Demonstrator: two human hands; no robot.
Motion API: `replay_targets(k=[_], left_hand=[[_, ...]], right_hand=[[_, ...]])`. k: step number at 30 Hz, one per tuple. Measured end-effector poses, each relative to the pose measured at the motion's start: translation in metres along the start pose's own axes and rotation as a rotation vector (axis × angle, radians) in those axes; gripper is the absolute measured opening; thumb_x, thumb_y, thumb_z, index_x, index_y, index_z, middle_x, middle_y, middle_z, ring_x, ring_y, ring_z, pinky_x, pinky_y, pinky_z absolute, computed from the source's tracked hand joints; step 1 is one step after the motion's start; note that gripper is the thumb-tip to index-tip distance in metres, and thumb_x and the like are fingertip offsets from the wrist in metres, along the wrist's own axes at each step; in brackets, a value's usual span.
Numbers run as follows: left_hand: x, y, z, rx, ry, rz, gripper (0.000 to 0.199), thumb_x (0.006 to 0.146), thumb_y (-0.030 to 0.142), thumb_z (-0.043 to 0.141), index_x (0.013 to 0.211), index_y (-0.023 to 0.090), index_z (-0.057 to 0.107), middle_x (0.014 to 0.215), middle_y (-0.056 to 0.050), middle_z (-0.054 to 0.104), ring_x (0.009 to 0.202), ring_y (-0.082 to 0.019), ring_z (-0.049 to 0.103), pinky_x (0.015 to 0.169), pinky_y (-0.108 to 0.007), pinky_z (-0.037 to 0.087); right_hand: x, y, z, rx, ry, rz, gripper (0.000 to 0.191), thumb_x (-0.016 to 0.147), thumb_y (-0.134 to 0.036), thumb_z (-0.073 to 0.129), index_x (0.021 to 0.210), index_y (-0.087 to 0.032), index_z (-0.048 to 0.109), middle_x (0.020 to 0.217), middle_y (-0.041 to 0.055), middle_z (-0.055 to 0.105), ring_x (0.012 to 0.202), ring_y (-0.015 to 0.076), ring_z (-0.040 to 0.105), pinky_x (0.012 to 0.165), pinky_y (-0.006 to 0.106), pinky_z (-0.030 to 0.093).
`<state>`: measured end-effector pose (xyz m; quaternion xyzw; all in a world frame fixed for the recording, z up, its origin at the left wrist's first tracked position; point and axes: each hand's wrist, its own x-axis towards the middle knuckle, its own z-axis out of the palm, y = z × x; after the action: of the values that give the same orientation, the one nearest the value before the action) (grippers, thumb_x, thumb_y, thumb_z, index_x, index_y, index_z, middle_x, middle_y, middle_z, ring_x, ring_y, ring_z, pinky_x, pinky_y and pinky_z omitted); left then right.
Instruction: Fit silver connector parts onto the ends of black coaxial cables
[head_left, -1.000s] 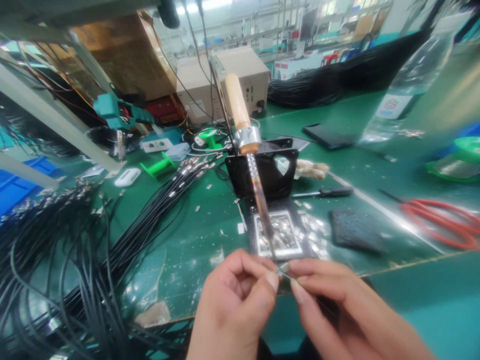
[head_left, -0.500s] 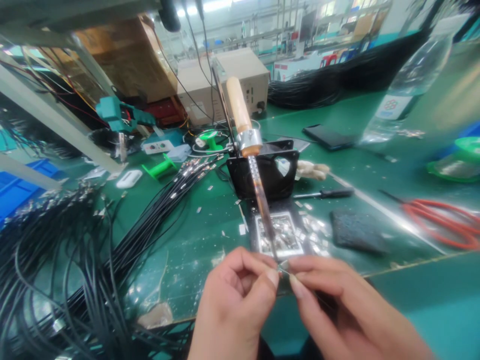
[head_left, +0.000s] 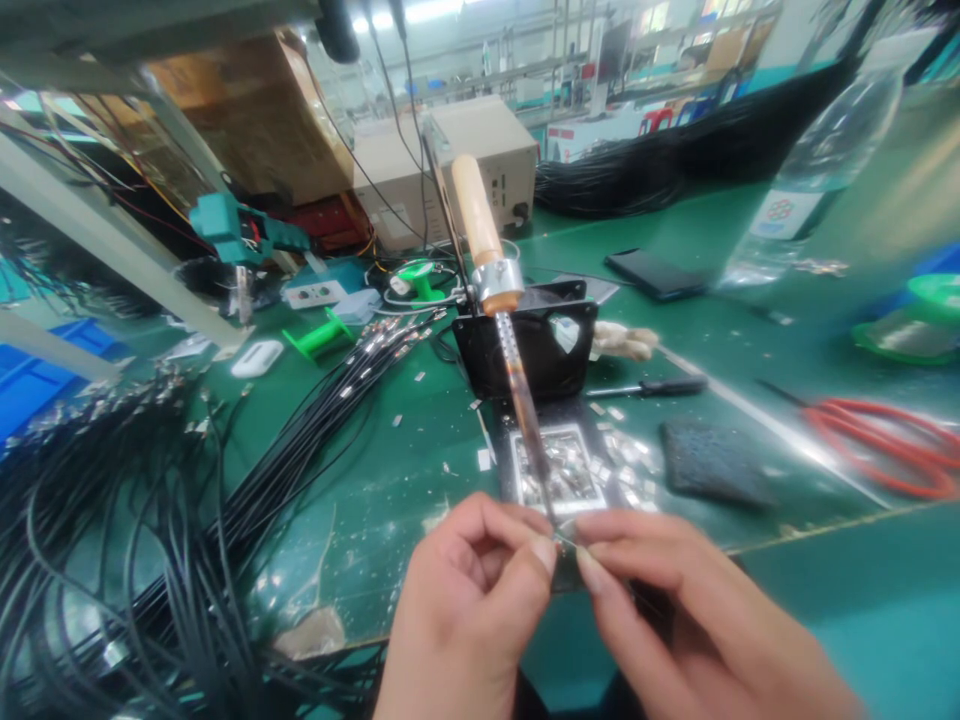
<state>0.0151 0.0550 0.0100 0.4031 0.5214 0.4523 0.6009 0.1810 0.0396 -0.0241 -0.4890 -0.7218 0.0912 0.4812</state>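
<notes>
Looks mid-joint at wooden-handled soldering iron [head_left: 514, 358], pinching thin silvery wire [head_left: 568, 541] (right hand [head_left: 667, 580]), can't tell what (closed left hand [head_left: 476, 595]).

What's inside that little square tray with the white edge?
The white-edged tray holds a jumble of small shiny pieces, too blurry to name. The soldering iron slants across it, so whatever lies behind its shaft can't be seen.
</notes>
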Motion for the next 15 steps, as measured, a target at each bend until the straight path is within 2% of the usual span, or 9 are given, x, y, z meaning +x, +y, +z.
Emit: replay_targets(k=[15], left_hand=[[0.0003,0.0028,0.0030,-0.013,0.018,-0.007,0.023,0.091,0.027,0.076,0.075,0.018,0.063,0.088,-0.002,0.071,0.073,-0.012,0.058,0.068,-0.023,0.044]], right_hand=[[0.0026,-0.0035,0.0009,-0.005,0.015,0.049,0.005,0.096,-0.018,0.068,0.099,-0.023,0.070,0.112,-0.0042,0.075,0.100,-0.0015,0.076,0.100,-0.001,0.054]])
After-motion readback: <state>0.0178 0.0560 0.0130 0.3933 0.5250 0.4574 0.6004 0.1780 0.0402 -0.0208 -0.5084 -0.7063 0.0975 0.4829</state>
